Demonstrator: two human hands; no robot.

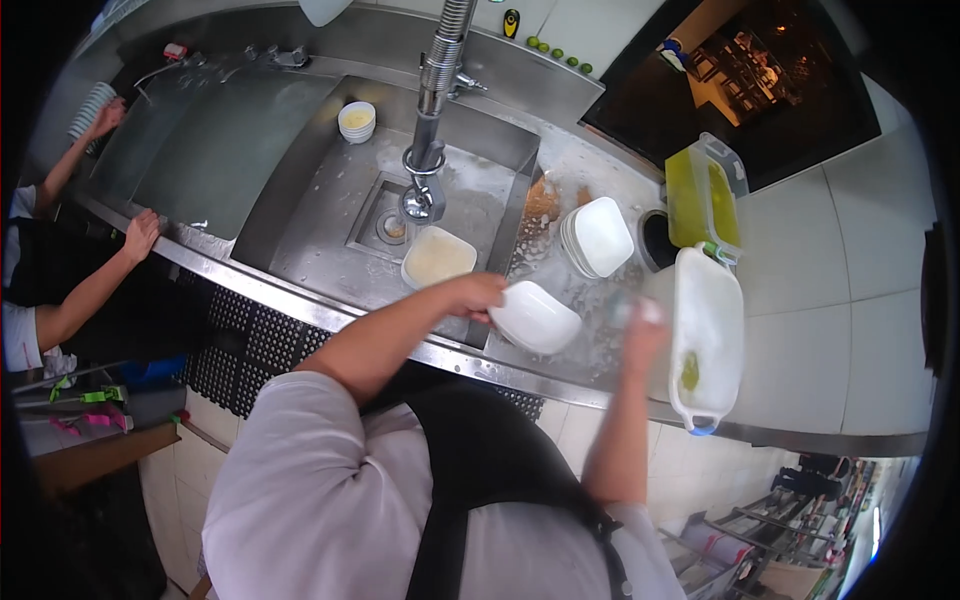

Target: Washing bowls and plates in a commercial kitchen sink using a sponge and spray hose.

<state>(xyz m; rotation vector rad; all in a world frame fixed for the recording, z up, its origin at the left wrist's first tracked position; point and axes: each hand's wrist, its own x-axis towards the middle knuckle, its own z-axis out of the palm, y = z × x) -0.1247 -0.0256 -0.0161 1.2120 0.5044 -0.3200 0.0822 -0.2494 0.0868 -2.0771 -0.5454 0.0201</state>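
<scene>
My left hand (480,297) grips the rim of an empty white rounded-square dish (541,319), tilted above the soapy steel counter (491,346). My right hand (646,330), blurred, is to the right of that dish, closed on what looks like a pale scrubbing pad (624,309). Beyond the held dish stands a stack of white square dishes (604,236). A white dish holding cloudy liquid (441,259) sits in the steel sink (315,217), below the spray faucet (424,202). Small stacked white bowls (357,122) are at the sink's back left corner, the top one holding yellowish liquid.
A white plastic tub (709,330) and a clear container with yellow-green liquid (694,199) stand at the right, beside a dark round container (658,238). Limes (557,53) line the back ledge. Left of the sink is a water-filled basin (217,135), with a co-worker's hands (141,234) at its edge.
</scene>
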